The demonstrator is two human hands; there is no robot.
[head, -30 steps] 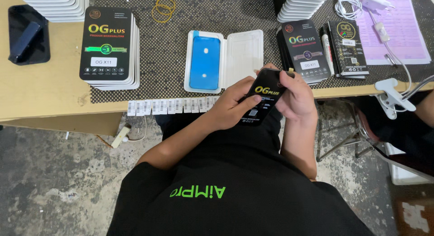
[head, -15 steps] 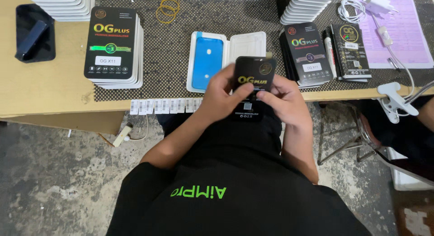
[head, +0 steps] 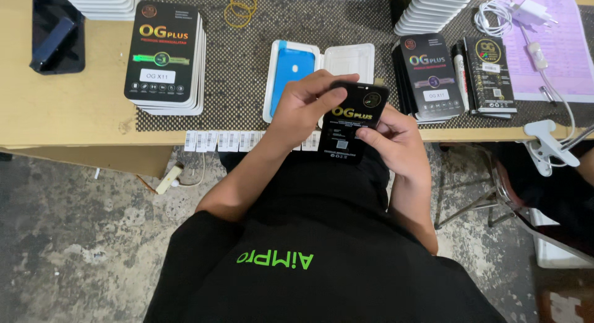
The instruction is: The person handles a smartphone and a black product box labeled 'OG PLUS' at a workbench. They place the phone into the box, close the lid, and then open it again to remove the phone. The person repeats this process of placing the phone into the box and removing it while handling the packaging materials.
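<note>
- The left hand [head: 306,106] and the right hand [head: 396,143] hold one flat black box [head: 352,122] between them, just over the near edge of the desk [head: 68,112] and above the person's lap.
- The left-hand fingers [head: 328,85] curl over the box's upper left corner and left edge, clamped on it, with the thumb lying along the front face.
- The right-hand fingers [head: 371,134] press on the lower right part of the box; the thumb tip sits on the front, and the rest seem to wrap behind it, though the box hides them.
- The box is tilted, its top end leaning to the right and away from the person.
- It is a slim black rectangle with gold and white lettering across the middle, a small round emblem near the top right corner, and a small white label lower down.
- Behind the hands, on the dark mesh mat [head: 247,63], lies an open white tray [head: 325,66] with a blue sheet [head: 291,69] in its left half.
- A stack of like black boxes [head: 164,54] stands at the left of the mat, and another stack [head: 433,75] at the right.
- A strip of small white barcode labels [head: 226,140] hangs along the desk's front edge, just left of the held box.
- Yellow rubber bands [head: 240,7] lie at the far edge of the mat.
</note>
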